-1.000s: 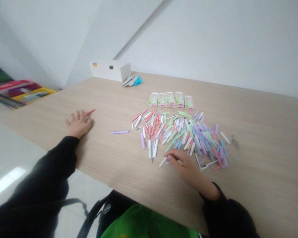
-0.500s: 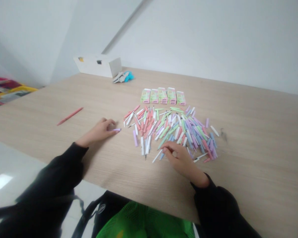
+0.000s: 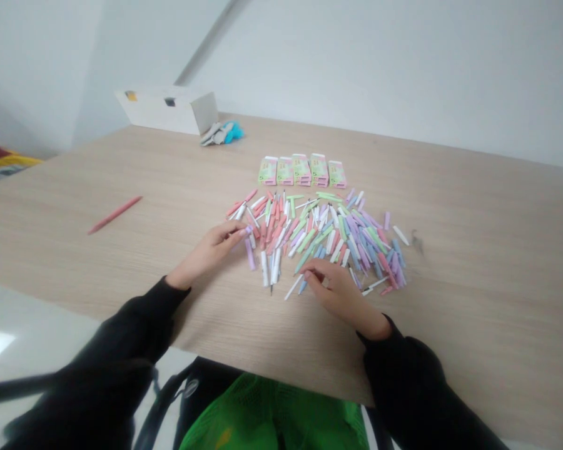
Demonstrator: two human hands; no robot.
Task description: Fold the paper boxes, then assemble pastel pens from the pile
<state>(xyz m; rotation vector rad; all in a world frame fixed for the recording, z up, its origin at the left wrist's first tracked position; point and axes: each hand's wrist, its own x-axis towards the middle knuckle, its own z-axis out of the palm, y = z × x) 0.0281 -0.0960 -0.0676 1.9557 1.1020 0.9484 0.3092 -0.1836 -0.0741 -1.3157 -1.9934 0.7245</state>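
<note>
A loose pile of several slim pastel pens (image 3: 314,237) in pink, white, green, blue and lilac lies on the light wood table (image 3: 122,169). My left hand (image 3: 209,251) is at the pile's left edge, and a lilac pen (image 3: 248,230) shows at its fingertips, partly hidden by them. My right hand (image 3: 338,290) rests over the pile's front edge with its fingers curled together near white and blue pens. Whether those fingers pinch anything is hidden. A row of green and pink boxes (image 3: 300,170) stands behind the pile.
A salmon pink pen (image 3: 115,215) lies alone on the table's left. At the far edge stand a white box (image 3: 166,111) and a grey and blue item (image 3: 220,133). A green mesh bag (image 3: 272,415) sits below the near table edge.
My left hand has moved right to the pile, and the lilac pen no longer lies apart on the table. My right hand has barely moved. The view has shifted slightly.
</note>
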